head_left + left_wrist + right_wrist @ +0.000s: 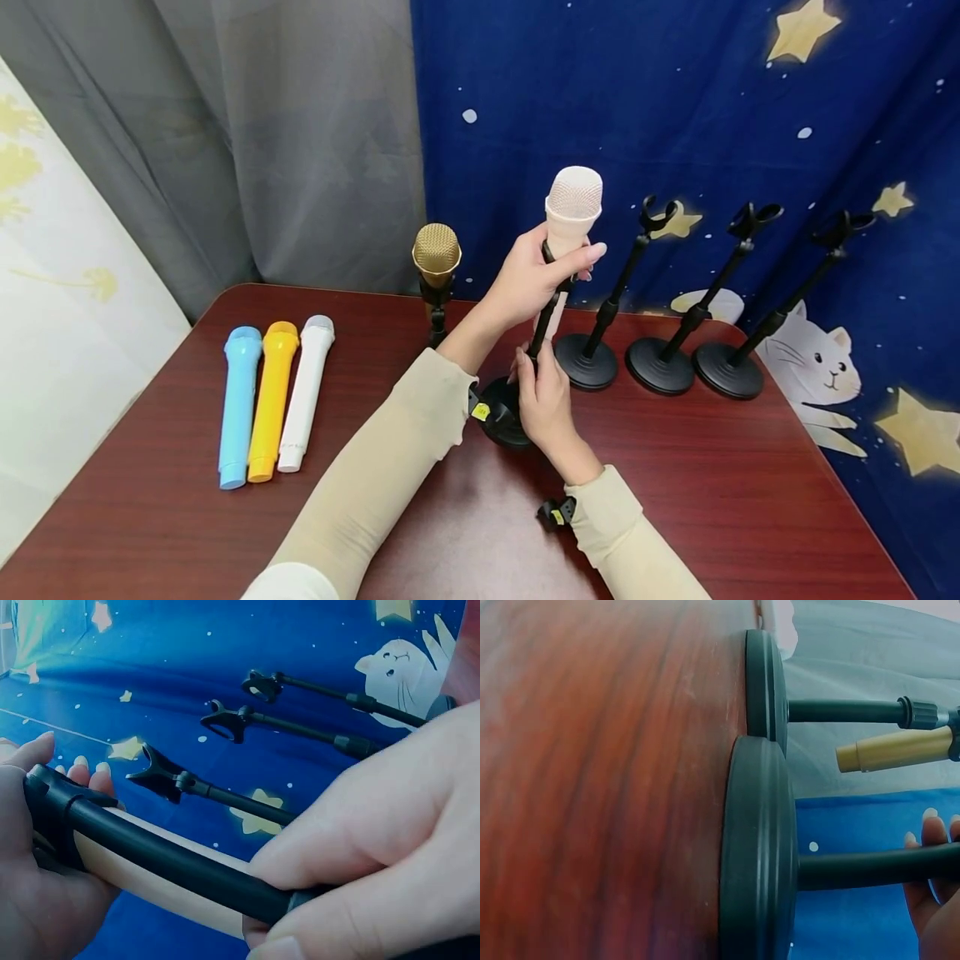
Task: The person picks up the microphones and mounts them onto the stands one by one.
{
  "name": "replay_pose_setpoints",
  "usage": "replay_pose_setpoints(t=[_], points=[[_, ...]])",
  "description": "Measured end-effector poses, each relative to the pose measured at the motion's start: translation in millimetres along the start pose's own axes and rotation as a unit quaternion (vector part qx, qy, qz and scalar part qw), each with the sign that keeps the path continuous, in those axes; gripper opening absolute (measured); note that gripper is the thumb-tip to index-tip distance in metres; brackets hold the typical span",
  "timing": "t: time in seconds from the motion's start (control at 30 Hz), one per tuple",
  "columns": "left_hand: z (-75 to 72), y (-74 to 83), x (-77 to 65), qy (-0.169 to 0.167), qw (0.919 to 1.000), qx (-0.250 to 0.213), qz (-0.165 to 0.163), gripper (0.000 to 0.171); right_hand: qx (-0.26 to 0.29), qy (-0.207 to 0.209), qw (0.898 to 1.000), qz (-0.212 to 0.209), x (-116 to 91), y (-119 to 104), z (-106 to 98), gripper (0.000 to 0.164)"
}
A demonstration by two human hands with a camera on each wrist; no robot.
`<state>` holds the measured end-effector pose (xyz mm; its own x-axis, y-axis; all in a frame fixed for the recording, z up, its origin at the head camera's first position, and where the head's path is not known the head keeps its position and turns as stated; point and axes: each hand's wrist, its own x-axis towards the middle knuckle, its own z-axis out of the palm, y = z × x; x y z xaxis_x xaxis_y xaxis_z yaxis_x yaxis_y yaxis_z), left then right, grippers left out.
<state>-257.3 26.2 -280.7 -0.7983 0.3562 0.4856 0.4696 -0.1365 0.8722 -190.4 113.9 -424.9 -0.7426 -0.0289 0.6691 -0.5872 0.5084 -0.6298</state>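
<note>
My left hand [528,279] grips a pale pink microphone [573,204] just below its mesh head, together with the clip of a black microphone stand [506,417]. Lower down, my right hand [547,400] holds the same stand's pole, its fingers curled round it. In the left wrist view the microphone's handle [161,877] runs alongside the black pole [180,847], between the left hand [52,877] and the right hand [390,832]. The right wrist view shows this stand's round base [757,847] on the table. The clip is partly hidden by the left hand.
A gold microphone [437,254] sits in another stand to the left. Three bare stands, the nearest one [588,362] among them, stand at the right. Blue [238,408], yellow [272,400] and white [306,396] microphones lie on the table [150,500] at the left.
</note>
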Motion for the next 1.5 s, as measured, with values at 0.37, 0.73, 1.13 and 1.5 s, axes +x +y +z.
replay_pose_setpoints(t=[0.37,0.73,1.13,1.5], points=[[-0.1,2.5,-4.2,0.011,0.9997,-0.018,0.007,0.035,-0.009,-0.001,1.000,-0.006,1,0,-2,0.010],[-6.0,0.7,-6.6,0.021,0.9991,0.027,0.023,0.040,0.013,-0.033,0.999,0.013,4,-2,-5,0.011],[-22.2,4.5,-50.1,0.122,0.9715,0.155,0.132,0.042,-0.088,-0.327,0.932,0.134,24,9,-53,0.041],[-28.4,-7.2,-87.7,0.023,0.9800,0.197,-0.018,0.020,-0.178,-0.442,0.869,0.136,12,14,-44,0.064]])
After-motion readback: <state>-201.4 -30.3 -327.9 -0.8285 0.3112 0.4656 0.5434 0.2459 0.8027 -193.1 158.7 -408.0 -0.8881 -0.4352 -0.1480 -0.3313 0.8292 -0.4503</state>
